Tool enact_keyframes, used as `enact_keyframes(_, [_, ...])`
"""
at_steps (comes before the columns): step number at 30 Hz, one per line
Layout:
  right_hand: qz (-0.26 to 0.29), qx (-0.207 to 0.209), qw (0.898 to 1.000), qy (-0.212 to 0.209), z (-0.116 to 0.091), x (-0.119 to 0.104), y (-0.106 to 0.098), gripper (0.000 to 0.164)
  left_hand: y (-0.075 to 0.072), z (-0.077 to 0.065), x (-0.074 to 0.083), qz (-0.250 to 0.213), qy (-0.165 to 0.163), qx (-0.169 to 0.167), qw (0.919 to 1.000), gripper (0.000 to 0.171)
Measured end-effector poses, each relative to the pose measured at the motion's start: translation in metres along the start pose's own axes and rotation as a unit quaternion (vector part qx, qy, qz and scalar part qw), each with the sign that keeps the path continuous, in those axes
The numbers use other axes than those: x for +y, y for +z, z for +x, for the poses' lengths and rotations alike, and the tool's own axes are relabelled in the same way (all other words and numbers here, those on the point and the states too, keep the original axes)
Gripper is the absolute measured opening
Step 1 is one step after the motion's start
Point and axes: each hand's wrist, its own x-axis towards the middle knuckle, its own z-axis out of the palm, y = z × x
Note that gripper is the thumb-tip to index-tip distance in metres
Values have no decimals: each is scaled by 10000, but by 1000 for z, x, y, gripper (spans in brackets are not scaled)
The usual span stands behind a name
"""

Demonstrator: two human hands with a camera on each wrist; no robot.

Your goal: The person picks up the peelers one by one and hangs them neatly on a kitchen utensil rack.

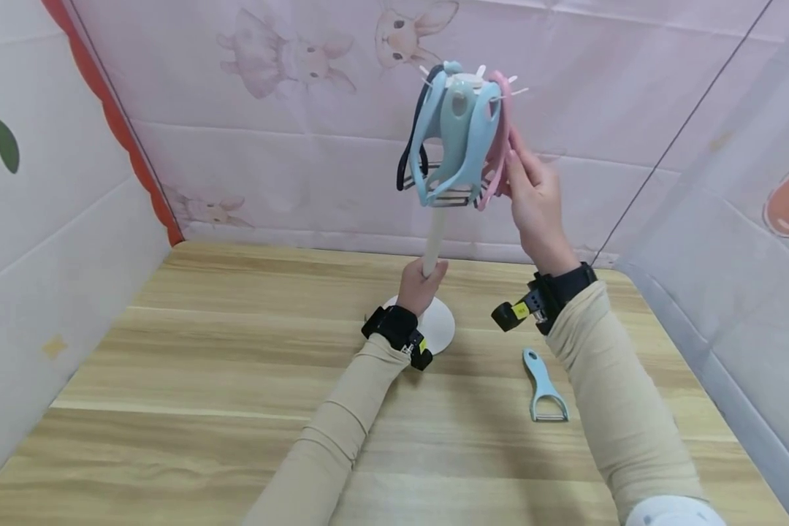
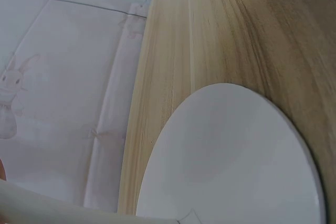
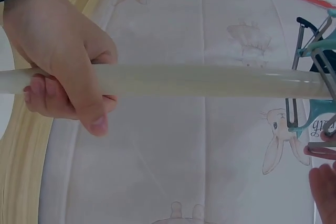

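Observation:
My left hand (image 1: 419, 286) grips the white pole (image 1: 436, 237) of an upright stand, just above its round white base (image 1: 440, 330). In the right wrist view the fingers and thumb of that hand (image 3: 68, 61) wrap round the pole (image 3: 205, 81). Several peelers hang in a ring from hooks at the top: light blue ones (image 1: 455, 135), a dark one (image 1: 408, 153) and a pink peeler (image 1: 505, 109). My right hand (image 1: 538, 204) pinches the pink peeler at the right side of the ring. Only its fingertips (image 3: 323, 190) enter the right wrist view.
One light blue peeler (image 1: 540, 380) lies on the wooden table (image 1: 237, 329), right of the base and near my right forearm. A printed cloth wall (image 1: 269, 175) stands behind the stand, with side walls left and right.

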Motion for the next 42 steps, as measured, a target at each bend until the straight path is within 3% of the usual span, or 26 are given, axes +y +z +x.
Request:
enact_keyframes(16, [-611, -113, 9979, 207, -30, 11, -23, 39, 0, 1, 1, 22, 76, 121, 9999, 27])
enact_keyframes(22, [-1403, -639, 9875, 331, -40, 18, -33, 36, 1, 1, -1, -12, 151, 199, 9997, 27])
enact_keyframes(30, [-2871, -1806, 9401, 354, -56, 36, -49, 28, 2, 1, -1, -148, 138, 238, 9995, 28])
enact_keyframes(34, [-3255, -2100, 9216, 227, -63, 52, -57, 25, 1, 2, -1, -182, 121, 239, 9995, 28])
enact_keyframes(40, [-4117, -2528, 8749, 328, -78, 71, -64, 23, 1, 2, 0, -150, 63, 191, 9997, 28])
enact_keyframes(42, [-4250, -2633, 8647, 479, -84, 76, -66, 22, 1, 2, -1, -135, 59, 193, 9997, 28])
